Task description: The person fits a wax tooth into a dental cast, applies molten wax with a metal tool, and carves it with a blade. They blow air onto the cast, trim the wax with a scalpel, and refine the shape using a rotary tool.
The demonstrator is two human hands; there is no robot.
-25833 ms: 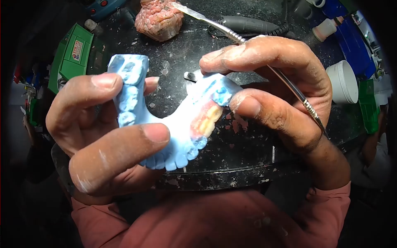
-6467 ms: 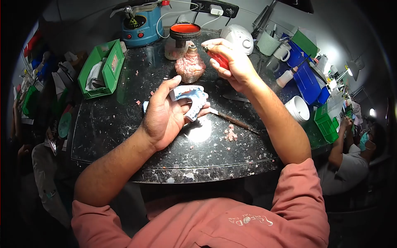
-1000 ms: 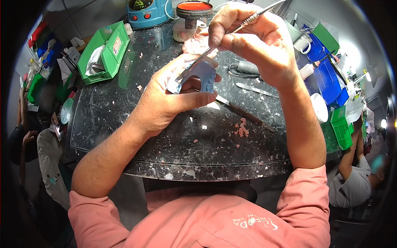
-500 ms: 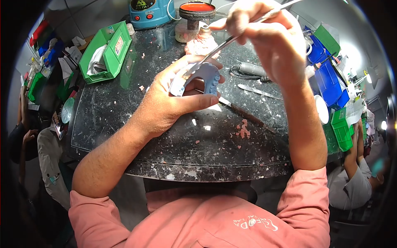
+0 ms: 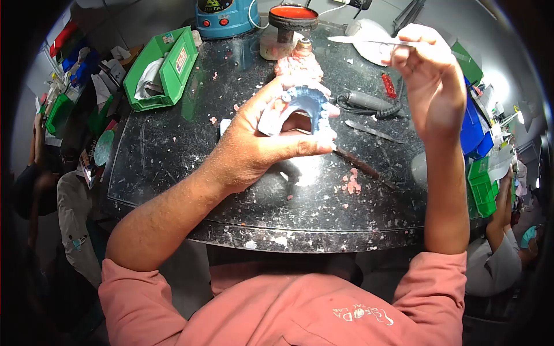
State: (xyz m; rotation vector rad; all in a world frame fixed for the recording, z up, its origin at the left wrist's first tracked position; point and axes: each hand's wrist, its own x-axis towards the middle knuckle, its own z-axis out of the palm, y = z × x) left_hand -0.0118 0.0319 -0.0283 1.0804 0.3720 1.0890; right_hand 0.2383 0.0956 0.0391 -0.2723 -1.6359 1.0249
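My left hand (image 5: 248, 132) is wrapped around a horseshoe-shaped, blue-grey dental cast (image 5: 306, 102), its thumb along the near side and its fingers behind. The cast is tilted, with its row of teeth facing up and away from me. Higher up at the right, my right hand (image 5: 433, 86) pinches a slim metal wax spatula (image 5: 344, 39). Its flat tip points left, apart from the cast. Just beyond the cast stands a lump crusted in pink wax (image 5: 299, 64) with a metal neck.
A green bin (image 5: 187, 69) stands at the left back, near a blue machine (image 5: 222, 20) and a red-topped dish (image 5: 293, 12). Right of the cast lie a grey handpiece (image 5: 369, 101), a metal blade (image 5: 374, 132) and a brown-handled tool (image 5: 366, 165). Pink scraps (image 5: 351, 181) dot the black bench.
My right hand has drawn the spatula off the cast, up and to the right. The cast has turned in my left hand, showing more of its teeth. The whole view has shifted slightly.
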